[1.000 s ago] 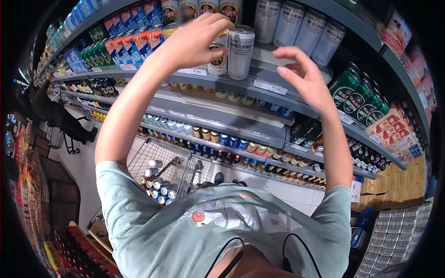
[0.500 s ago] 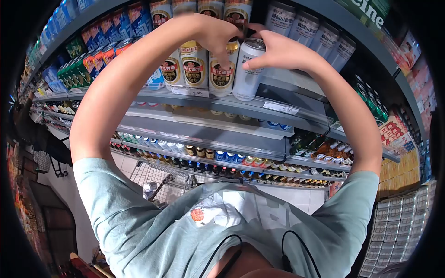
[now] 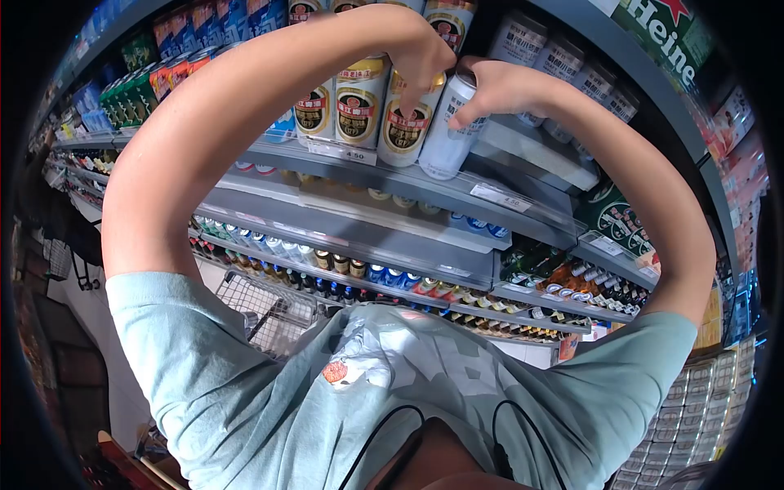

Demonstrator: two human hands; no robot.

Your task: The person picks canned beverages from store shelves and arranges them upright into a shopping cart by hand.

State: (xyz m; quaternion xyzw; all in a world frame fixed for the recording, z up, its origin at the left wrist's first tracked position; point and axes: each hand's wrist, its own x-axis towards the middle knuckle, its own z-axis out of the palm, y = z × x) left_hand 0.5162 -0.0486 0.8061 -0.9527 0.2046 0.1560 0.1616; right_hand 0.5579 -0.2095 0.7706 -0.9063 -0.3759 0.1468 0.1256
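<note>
My left hand [image 3: 420, 55] reaches over a gold-topped beer can [image 3: 404, 131] with a dark oval label, its thumb down the front and its other fingers partly hidden behind the top. Beside it, my right hand [image 3: 510, 88] is curled round the upper part of a silver-white can [image 3: 452, 139], thumb across the front. Both cans stand side by side at the front edge of the shelf [image 3: 392, 175]. More matching beer cans, such as this gold and white can [image 3: 357, 114], stand to the left.
Silver craft-beer cans [image 3: 563, 61] fill the shelf at right, behind a pale riser [image 3: 539, 155]. Price tags [image 3: 500, 197] line the shelf edge. Lower shelves hold rows of bottles and cans [image 3: 392, 273]. A wire shopping cart [image 3: 273, 314] stands below on the left.
The view has shifted and tilted slightly, so the shelf and cans now lean to the right. Both hands stay at the same two cans.
</note>
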